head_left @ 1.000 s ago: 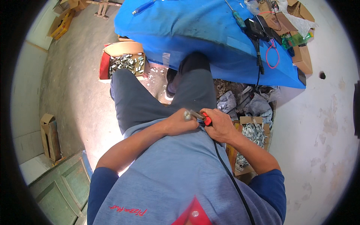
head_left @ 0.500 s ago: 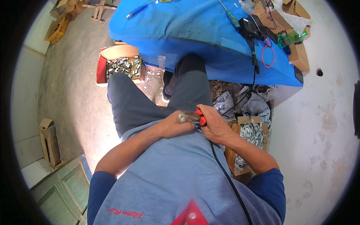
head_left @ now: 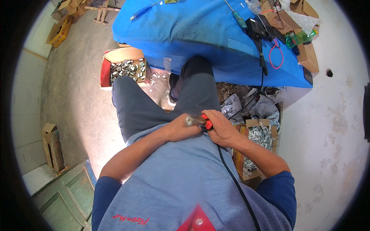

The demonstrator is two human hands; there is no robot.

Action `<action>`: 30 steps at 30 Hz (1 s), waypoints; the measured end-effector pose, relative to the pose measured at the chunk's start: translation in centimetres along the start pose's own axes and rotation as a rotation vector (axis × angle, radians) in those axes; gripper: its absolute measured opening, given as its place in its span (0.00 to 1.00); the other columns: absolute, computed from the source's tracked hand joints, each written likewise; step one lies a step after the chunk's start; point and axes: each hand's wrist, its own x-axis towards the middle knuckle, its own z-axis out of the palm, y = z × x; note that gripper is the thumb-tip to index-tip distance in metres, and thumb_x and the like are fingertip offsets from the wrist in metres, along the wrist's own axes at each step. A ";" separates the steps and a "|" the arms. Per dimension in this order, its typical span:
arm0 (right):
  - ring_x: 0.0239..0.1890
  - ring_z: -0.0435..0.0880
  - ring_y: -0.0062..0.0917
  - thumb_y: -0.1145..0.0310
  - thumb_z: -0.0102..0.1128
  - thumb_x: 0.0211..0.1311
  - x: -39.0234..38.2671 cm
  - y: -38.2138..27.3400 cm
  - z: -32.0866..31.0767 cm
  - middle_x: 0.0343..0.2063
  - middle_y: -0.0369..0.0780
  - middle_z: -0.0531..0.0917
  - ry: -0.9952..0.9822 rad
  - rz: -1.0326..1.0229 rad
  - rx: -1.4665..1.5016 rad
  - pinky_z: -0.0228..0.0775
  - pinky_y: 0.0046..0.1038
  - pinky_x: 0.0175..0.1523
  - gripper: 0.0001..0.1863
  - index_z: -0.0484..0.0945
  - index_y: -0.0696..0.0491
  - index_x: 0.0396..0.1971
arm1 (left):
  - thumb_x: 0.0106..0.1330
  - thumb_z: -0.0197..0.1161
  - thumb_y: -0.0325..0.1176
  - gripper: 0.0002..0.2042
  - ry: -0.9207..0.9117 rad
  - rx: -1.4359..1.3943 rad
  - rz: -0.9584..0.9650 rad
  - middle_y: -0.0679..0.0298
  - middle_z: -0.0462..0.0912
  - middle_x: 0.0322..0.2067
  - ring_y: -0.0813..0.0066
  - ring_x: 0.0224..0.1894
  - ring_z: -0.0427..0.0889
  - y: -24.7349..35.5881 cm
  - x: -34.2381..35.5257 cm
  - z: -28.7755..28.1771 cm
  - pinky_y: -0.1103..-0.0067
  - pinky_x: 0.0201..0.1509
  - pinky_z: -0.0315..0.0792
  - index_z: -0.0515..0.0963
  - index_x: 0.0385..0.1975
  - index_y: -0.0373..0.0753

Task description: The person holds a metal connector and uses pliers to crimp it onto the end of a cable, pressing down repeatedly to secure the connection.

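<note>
My left hand [head_left: 179, 127] is closed in front of my stomach, round a small pale object [head_left: 190, 121] that is too blurred to make out clearly. My right hand [head_left: 219, 129] grips a red-handled tool [head_left: 206, 122], which looks like pliers, its metal end reaching left to the pale object. The two hands are close together. A black cord [head_left: 230, 173] runs down my shirt from beside my right hand.
A blue-covered surface [head_left: 173, 23] holds screwdrivers [head_left: 239, 19], black adapters [head_left: 257, 30] and cartons. Below are a box of metal pieces [head_left: 106, 71], crumpled bags [head_left: 262, 107] and a carton of shiny strips [head_left: 259, 138]. A wall [head_left: 327, 123] stands at my right.
Since a second ago both hands have shifted slightly, with the tool's red handles now a little further left. The grip looks much the same; the view has moved slightly.
</note>
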 end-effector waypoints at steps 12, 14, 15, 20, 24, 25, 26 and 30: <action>0.47 0.75 0.47 0.80 0.54 0.51 0.7 1.3 -0.2 0.42 0.48 0.77 -0.010 -0.092 -0.132 0.66 0.41 0.53 0.19 0.69 0.58 0.46 | 0.61 0.60 0.32 0.07 0.016 -0.008 -0.060 0.77 0.67 0.20 0.87 0.24 0.62 -0.5 0.1 -0.1 0.80 0.27 0.58 0.72 0.23 0.39; 0.46 0.75 0.48 0.79 0.54 0.51 0.8 1.3 -0.2 0.40 0.48 0.77 -0.013 -0.105 -0.145 0.67 0.41 0.52 0.18 0.69 0.58 0.45 | 0.61 0.60 0.32 0.08 0.020 -0.019 -0.056 0.77 0.67 0.20 0.87 0.24 0.62 -0.5 0.2 -0.1 0.80 0.26 0.58 0.72 0.23 0.39; 0.45 0.75 0.48 0.79 0.54 0.51 0.9 1.4 -0.2 0.39 0.49 0.77 -0.021 -0.103 -0.134 0.67 0.41 0.52 0.18 0.69 0.58 0.44 | 0.61 0.60 0.32 0.08 0.022 -0.024 -0.052 0.77 0.66 0.19 0.87 0.24 0.62 -0.7 0.2 -0.1 0.80 0.26 0.58 0.72 0.22 0.39; 0.42 0.76 0.49 0.77 0.54 0.52 1.2 1.9 -0.4 0.36 0.51 0.77 -0.092 -0.066 -0.032 0.69 0.43 0.48 0.15 0.70 0.58 0.42 | 0.61 0.60 0.31 0.08 0.015 -0.019 -0.035 0.76 0.66 0.19 0.87 0.24 0.61 -0.3 0.3 -0.1 0.80 0.26 0.58 0.71 0.21 0.39; 0.40 0.78 0.50 0.76 0.55 0.53 1.5 1.7 -0.8 0.35 0.52 0.79 -0.103 -0.092 -0.017 0.69 0.45 0.46 0.12 0.70 0.58 0.39 | 0.61 0.60 0.31 0.08 0.024 -0.014 -0.031 0.76 0.67 0.19 0.87 0.24 0.61 -0.5 0.4 -0.1 0.79 0.26 0.58 0.71 0.21 0.39; 0.40 0.78 0.50 0.76 0.54 0.53 1.6 1.8 -0.8 0.34 0.52 0.79 -0.112 -0.102 -0.014 0.69 0.45 0.46 0.11 0.70 0.58 0.38 | 0.61 0.60 0.31 0.08 0.028 -0.017 -0.031 0.76 0.67 0.19 0.87 0.24 0.61 -0.6 0.4 -0.1 0.79 0.26 0.58 0.71 0.21 0.39; 0.40 0.78 0.50 0.76 0.54 0.53 1.7 1.9 -0.8 0.34 0.52 0.79 -0.120 -0.106 -0.015 0.69 0.45 0.45 0.11 0.70 0.58 0.38 | 0.61 0.60 0.31 0.09 0.031 -0.014 -0.028 0.76 0.67 0.19 0.87 0.24 0.62 -0.9 0.4 -0.1 0.79 0.25 0.58 0.71 0.21 0.39; 0.39 0.78 0.50 0.76 0.55 0.53 1.9 2.3 -0.3 0.32 0.52 0.79 -0.173 -0.033 0.017 0.69 0.45 0.45 0.11 0.70 0.58 0.37 | 0.61 0.59 0.31 0.10 0.023 0.016 -0.047 0.76 0.66 0.18 0.87 0.23 0.61 -1.3 0.4 -0.3 0.79 0.25 0.58 0.69 0.18 0.38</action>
